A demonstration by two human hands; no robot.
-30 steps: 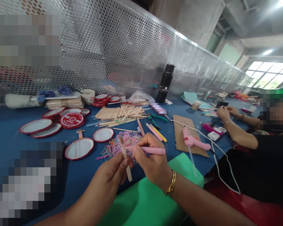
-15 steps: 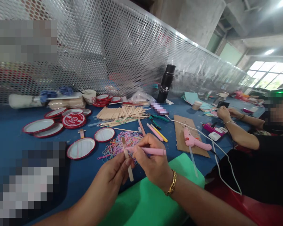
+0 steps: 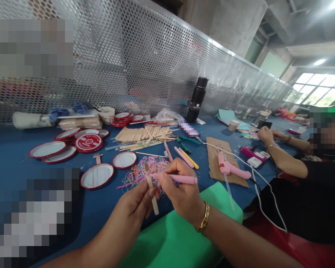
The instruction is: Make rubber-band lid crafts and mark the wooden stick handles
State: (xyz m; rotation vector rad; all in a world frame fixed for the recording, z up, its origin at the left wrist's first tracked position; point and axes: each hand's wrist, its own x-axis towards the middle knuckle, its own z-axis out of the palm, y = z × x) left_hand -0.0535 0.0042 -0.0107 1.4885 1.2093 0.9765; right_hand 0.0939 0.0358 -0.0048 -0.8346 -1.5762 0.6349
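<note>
Between the thumb and fingers of my left hand (image 3: 138,199) is a wooden craft stick (image 3: 154,204), held tilted, its upper end brown. My right hand (image 3: 181,190) is closed around a pink marker pen (image 3: 185,179) in a writing grip. The pen's tip points left and meets or nearly meets the stick; exact contact is hard to make out. Just behind both hands spreads a tangle of colourful yarn (image 3: 139,169). Under my right wrist, which wears a gold bracelet, lies a green cloth (image 3: 178,240).
Red-rimmed jar lids (image 3: 97,176) lie to the left. Craft sticks (image 3: 145,134), pliers (image 3: 183,145) and a black bottle (image 3: 197,100) stand further back. A pink glue gun (image 3: 231,169) rests on cardboard (image 3: 216,149), its white cord trailing right. A co-worker's arm (image 3: 287,158) reaches in at right.
The view has shifted very slightly. Both hands keep nearly the same pose, with the stick and pen in almost the same place.
</note>
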